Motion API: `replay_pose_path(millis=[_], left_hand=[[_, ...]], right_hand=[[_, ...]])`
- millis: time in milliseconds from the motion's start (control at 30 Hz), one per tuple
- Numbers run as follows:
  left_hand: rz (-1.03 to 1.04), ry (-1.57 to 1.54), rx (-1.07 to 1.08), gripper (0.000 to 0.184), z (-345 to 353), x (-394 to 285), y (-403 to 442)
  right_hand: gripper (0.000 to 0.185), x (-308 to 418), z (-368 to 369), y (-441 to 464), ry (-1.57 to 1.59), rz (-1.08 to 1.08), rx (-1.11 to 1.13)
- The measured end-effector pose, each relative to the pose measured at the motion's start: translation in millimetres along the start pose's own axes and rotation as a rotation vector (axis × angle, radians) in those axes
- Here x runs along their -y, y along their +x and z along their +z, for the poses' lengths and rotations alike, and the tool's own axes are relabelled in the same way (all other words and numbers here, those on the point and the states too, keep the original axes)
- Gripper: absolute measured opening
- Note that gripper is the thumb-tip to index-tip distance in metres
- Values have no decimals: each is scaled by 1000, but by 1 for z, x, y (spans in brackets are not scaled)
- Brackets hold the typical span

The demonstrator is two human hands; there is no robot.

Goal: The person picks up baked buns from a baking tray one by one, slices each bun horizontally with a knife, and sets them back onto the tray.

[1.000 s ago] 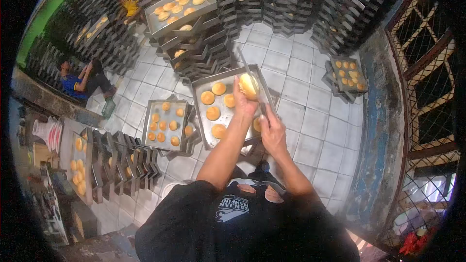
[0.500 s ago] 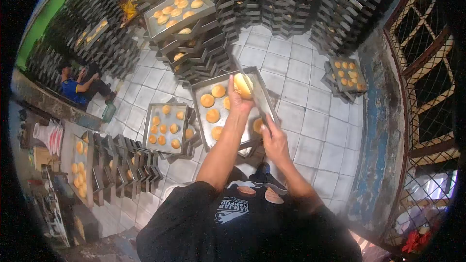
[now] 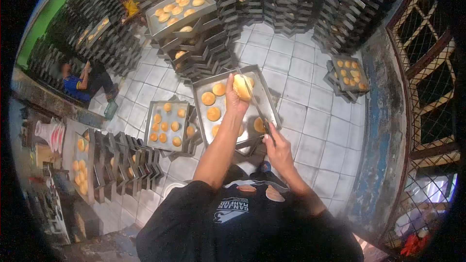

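Observation:
My left hand [image 3: 236, 104] holds up a round golden bun [image 3: 241, 87] above the large metal tray [image 3: 268, 98]. In my right hand [image 3: 278, 149] is the handle of a long thin knife [image 3: 259, 111], whose blade reaches up and leftward to the bun's right side. Whether the blade is inside the bun or only against it, I cannot tell. Several buns, one of them a golden bun [image 3: 213, 113], lie on the tray beneath my hands, some partly hidden by my left hand and arm.
A smaller bun tray [image 3: 170, 112] lies to the left. Behind stand tall tray stacks [image 3: 194, 48], one topped by a bun tray [image 3: 206, 5]. Another bun tray [image 3: 350, 73] sits at the right. At the far left a person in a blue shirt [image 3: 73, 85] sits near a wall.
My right hand has moved down and slightly right, drawing the knife back with it. My left hand still holds the bun, now slightly left of its earlier place.

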State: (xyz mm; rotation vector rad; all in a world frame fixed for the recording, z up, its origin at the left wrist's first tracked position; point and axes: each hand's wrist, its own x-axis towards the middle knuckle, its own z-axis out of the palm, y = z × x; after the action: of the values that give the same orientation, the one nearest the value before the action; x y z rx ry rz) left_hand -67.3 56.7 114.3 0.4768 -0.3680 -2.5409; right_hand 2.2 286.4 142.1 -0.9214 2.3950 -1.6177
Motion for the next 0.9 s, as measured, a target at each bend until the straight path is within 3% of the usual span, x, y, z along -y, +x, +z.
replay_pose_path(millis=[267, 400, 467, 600, 767, 900], left_hand=[[-40, 88, 10, 26, -15, 30, -2], [1, 39, 30, 28, -22, 18, 16], [3, 32, 1, 28, -16, 15, 7], [-85, 90, 41, 32, -38, 37, 5], [-103, 118, -56, 38, -27, 46, 4], [-103, 113, -49, 37, -36, 32, 17]], right_hand=[[44, 5, -5, 51, -48, 176, 62], [44, -14, -9, 7, -19, 45, 19], [48, -6, -19, -14, 101, 255, 109], [47, -27, -7, 5, 116, 287, 86], [47, -39, -2, 38, 8, 175, 88], [47, -45, -12, -5, 37, 158, 111]])
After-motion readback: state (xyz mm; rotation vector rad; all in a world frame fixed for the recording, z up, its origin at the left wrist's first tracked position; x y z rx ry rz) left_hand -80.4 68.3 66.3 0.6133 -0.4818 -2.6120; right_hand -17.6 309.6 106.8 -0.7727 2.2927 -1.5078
